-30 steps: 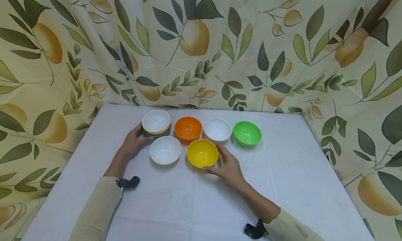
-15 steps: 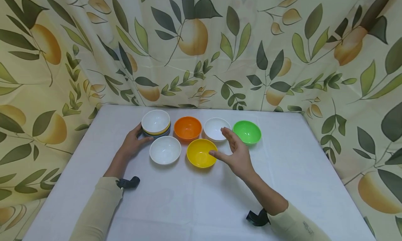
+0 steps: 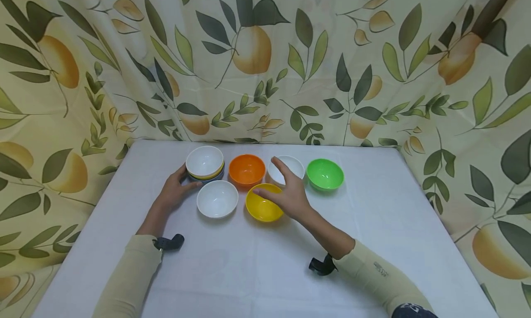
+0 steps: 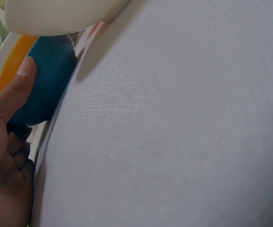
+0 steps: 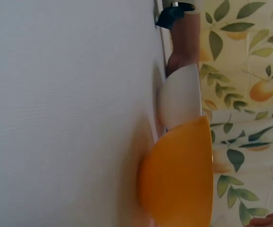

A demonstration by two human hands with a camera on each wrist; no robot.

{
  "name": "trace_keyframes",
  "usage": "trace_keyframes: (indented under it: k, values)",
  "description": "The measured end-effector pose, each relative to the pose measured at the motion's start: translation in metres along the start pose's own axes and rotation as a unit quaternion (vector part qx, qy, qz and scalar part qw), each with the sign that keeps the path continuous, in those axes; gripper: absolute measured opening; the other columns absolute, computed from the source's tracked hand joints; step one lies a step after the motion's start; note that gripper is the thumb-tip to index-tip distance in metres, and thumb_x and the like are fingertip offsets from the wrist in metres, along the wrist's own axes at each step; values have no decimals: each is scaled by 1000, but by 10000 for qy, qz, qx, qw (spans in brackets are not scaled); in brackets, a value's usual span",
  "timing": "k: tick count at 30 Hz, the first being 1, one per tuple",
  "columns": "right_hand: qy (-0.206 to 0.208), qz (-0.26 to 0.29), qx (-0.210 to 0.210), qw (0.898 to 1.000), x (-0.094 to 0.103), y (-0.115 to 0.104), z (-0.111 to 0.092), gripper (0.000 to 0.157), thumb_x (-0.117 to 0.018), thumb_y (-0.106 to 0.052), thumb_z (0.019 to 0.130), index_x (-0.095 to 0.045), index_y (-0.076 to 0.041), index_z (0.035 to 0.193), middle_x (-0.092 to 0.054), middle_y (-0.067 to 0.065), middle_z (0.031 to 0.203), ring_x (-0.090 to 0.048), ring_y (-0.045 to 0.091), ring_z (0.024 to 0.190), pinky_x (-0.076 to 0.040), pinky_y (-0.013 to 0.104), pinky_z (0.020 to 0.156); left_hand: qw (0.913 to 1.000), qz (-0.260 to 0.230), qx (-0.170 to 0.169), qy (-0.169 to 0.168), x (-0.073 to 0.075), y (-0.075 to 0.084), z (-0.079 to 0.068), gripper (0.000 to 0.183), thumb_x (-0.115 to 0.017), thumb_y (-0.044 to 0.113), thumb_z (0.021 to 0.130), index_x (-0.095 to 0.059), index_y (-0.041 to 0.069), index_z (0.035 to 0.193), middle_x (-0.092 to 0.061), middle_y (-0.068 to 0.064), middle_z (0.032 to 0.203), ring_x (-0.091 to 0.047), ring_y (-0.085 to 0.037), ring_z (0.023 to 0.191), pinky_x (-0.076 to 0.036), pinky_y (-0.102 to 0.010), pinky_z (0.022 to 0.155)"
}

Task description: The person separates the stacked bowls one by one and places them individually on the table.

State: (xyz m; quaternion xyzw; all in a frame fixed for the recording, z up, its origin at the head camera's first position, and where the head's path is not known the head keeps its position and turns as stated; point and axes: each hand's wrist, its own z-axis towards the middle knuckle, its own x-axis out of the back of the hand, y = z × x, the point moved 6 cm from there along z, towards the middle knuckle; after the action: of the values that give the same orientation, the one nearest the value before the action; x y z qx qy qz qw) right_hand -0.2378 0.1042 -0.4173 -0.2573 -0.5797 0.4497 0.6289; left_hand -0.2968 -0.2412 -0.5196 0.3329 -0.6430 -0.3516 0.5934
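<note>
Where the left hand is placed: near the far-left corner of the white cloth-covered surface, clamped on a stack of round, glossy, plastic-looking bowls, white above yellow above blue.
Right hand: thumb and fingers are parted and nothing is held; it is poised above the round, glossy, plastic-looking yellow bowl, which is partly hidden by it.
Far-edge row: to the right of the stack, a round, glossy, plastic-looking orange bowl, a similar far white bowl and a similar green bowl are lined up.
Nearer row: a round, glossy, plastic-looking front white bowl is set before the stack, with the yellow bowl to its right.
Steadying: the step in hand is judged to be a left-handed bracing of the stack; pressure is best applied low, so that the upper bowls are not tipped.
Grasp: if the yellow bowl is to be taken, opposite sides of its rim should be pinched and it should be lifted level.
Clearance: the far white bowl could be nudged by the knuckles.
</note>
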Motion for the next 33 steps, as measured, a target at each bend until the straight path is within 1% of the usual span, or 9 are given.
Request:
trace_keyframes:
  k: [8,12,16,19,22,25,27,28,33]
  values:
    - [-240,-114,-66,9996,-19,-14,27,97,-89,-39,85,-38,-10,163,-43,7,164,-38,29,152,-35,55,123,10000,5,-29,-17,0,0,-1,100,-81,27,96,-16,5,168,-20,-19,172,-17,-39,158,-16,-52,130]
    - [-418,-57,-275,9987,-28,-18,40,98,-89,-39,85,-37,-13,164,-43,7,164,-42,33,149,-40,56,119,10000,9,-76,-29,0,-1,-1,100,-81,26,96,-16,5,168,-20,-20,172,-16,-39,159,-15,-53,130]
    - [-622,-98,-333,9975,-37,-26,55,102,-90,-43,83,-35,-14,165,-43,6,164,-44,34,146,-44,55,117,9999,12,-128,-46,1,-2,1,100,-81,26,95,-16,5,168,-21,-20,171,-17,-39,158,-15,-53,130]
    - [-800,-176,-191,9965,-46,-36,66,106,-91,-46,81,-35,-13,165,-44,8,164,-46,33,144,-46,53,115,9999,18,-151,-18,3,-2,2,100,-82,26,95,-17,5,168,-23,-20,171,-18,-39,158,-16,-54,129]
    - [-1011,-269,-102,9945,-57,-43,77,108,-91,-48,81,-34,-12,165,-42,11,164,-45,33,145,-47,52,115,9999,25,-126,3,4,-2,2,101,-82,28,94,-17,6,168,-22,-20,171,-17,-40,158,-16,-54,129]
    - [-1213,-464,-84,9915,-70,-45,86,111,-91,-51,81,-32,-11,166,-40,12,166,-42,33,148,-43,53,118,10000,30,-83,-9,3,-3,2,102,-82,29,94,-16,7,169,-21,-19,172,-16,-40,158,-15,-54,129]
    - [-1338,-633,-63,9890,-78,-44,92,113,-90,-54,81,-30,-10,167,-38,11,167,-40,32,150,-41,51,120,10000,19,-73,-9,3,-3,1,103,-83,30,94,-16,8,169,-20,-19,172,-16,-39,159,-15,-54,129]
    - [-1399,-697,-51,9877,-83,-44,95,114,-89,-54,81,-29,-9,167,-41,13,165,-47,32,145,-43,50,118,10000,9,-77,-11,2,-3,1,103,-83,30,94,-16,8,169,-20,-18,172,-16,-39,159,-15,-54,129]
    - [-1500,-1122,128,9822,-98,-42,107,118,-88,-57,81,-27,-4,166,-41,16,164,-49,33,144,-45,47,117,10000,-15,-88,-12,0,-4,1,103,-83,32,93,-17,10,169,-21,-17,172,-15,-38,159,-14,-55,129]
